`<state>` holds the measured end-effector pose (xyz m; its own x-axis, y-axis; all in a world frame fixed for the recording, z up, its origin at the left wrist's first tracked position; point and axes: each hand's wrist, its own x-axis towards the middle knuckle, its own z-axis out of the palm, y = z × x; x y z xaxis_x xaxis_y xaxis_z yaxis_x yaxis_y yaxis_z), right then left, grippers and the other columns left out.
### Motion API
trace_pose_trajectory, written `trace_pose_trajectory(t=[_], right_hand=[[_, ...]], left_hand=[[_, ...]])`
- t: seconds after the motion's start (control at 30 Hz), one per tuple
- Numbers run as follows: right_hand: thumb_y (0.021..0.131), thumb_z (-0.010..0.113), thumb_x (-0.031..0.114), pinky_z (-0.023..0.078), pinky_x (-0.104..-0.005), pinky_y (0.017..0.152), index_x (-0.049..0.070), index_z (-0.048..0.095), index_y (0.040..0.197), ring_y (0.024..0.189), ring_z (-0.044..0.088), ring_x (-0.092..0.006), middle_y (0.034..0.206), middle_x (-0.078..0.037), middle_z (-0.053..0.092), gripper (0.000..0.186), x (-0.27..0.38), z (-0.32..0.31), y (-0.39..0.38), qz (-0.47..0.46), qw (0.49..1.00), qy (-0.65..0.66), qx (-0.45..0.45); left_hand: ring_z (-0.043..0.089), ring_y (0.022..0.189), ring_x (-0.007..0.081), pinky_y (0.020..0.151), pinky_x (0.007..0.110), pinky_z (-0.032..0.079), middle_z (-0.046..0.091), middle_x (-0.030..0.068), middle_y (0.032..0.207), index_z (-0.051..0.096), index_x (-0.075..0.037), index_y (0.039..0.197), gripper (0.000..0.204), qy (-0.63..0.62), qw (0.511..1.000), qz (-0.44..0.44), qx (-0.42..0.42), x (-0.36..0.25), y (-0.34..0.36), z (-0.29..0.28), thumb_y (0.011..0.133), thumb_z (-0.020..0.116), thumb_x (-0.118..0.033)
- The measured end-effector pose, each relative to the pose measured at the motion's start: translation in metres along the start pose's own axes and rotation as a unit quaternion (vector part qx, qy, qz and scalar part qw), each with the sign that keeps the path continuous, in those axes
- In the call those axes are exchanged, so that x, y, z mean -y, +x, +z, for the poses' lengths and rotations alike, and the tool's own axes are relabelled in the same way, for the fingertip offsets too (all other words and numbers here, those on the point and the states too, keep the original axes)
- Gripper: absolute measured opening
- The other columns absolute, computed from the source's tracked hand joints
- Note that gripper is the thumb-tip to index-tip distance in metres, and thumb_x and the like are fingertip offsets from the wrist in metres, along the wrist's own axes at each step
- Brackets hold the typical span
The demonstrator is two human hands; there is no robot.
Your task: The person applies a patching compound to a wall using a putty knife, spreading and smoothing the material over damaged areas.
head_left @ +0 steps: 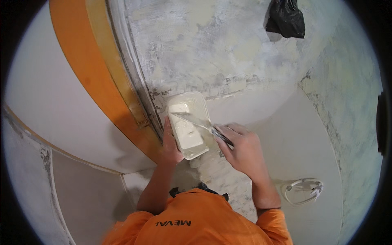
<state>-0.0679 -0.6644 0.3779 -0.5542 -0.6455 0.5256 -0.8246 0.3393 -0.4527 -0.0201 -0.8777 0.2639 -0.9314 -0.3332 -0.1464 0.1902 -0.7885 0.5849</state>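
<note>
A white rectangular tub [201, 103] holding pale creamy paste sits low in front of me, against an orange door frame. My left hand [170, 143] grips the tub's left side. My right hand [241, 148] holds a putty knife [199, 122] by its dark handle. The knife's metal blade reaches into the tub and lies over the paste.
The orange door frame [98, 77] curves down the left beside a white door panel [49, 98]. A patchy plastered wall [228, 45] rises behind the tub. A black bag [286, 18] hangs at the top right. A white coiled cable [304, 190] lies on the floor at right.
</note>
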Motion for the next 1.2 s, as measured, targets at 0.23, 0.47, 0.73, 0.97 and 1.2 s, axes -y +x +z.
trace_pose_trajectory(t=[0.23, 0.47, 0.73, 0.97, 1.2], right_hand=[[0.083, 0.067, 0.009, 0.06, -0.043, 0.07, 0.0, 0.069, 0.119, 0.089, 0.072, -0.0318, 0.101, -0.016, 0.069, 0.037, 0.017, 0.028, -0.01, -0.086, 0.957, -0.234, 0.147], [0.088, 0.068, 0.012, 0.057, -0.0435, 0.067, 0.001, 0.071, 0.115, 0.083, 0.07, -0.0342, 0.092, -0.014, 0.069, 0.03, 0.006, -0.005, 0.013, -0.054, 0.961, -0.132, 0.238], [0.093, 0.068, 0.018, 0.053, -0.0483, 0.063, -0.001, 0.071, 0.112, 0.07, 0.067, -0.0404, 0.081, -0.016, 0.068, 0.027, 0.0, -0.002, 0.003, -0.013, 0.964, -0.185, 0.192], [0.099, 0.06, 0.02, 0.048, -0.0473, 0.058, -0.003, 0.072, 0.09, 0.06, 0.064, -0.0387, 0.065, -0.019, 0.065, 0.027, -0.017, 0.026, -0.028, 0.151, 0.971, -0.009, 0.187], [0.101, 0.064, 0.025, 0.037, -0.0329, 0.048, -0.001, 0.067, 0.082, 0.049, 0.048, -0.0121, 0.06, -0.005, 0.056, 0.033, -0.028, 0.07, -0.064, 0.4, 0.853, 0.298, 0.152]], left_hand=[[0.06, 0.126, 0.031, 0.107, 0.049, 0.05, 0.057, 0.011, 0.143, 0.042, -0.014, 0.154, 0.068, 0.006, 0.999, 0.043, 0.022, 0.011, 0.01, -0.015, 0.108, 0.032, -0.063], [0.061, 0.123, 0.0318, 0.103, 0.051, 0.053, 0.056, 0.0099, 0.142, 0.044, -0.014, 0.152, 0.059, -0.045, 0.997, 0.057, -0.004, 0.007, 0.017, -0.019, 0.11, 0.034, -0.054], [0.063, 0.12, 0.0297, 0.101, 0.048, 0.054, 0.058, 0.0102, 0.137, 0.049, -0.013, 0.148, 0.06, -0.067, 0.997, 0.038, -0.022, 0.018, 0.018, -0.031, 0.108, 0.04, -0.057], [0.061, 0.124, 0.0316, 0.107, 0.049, 0.05, 0.057, 0.0106, 0.143, 0.044, -0.013, 0.154, 0.075, -0.057, 0.998, -0.021, -0.015, 0.021, 0.015, -0.034, 0.104, 0.04, -0.068], [0.055, 0.133, 0.0326, 0.11, 0.053, 0.047, 0.052, 0.0115, 0.15, 0.038, -0.013, 0.158, 0.078, -0.007, 1.0, -0.006, -0.009, 0.02, 0.011, -0.028, 0.104, 0.038, -0.069]])
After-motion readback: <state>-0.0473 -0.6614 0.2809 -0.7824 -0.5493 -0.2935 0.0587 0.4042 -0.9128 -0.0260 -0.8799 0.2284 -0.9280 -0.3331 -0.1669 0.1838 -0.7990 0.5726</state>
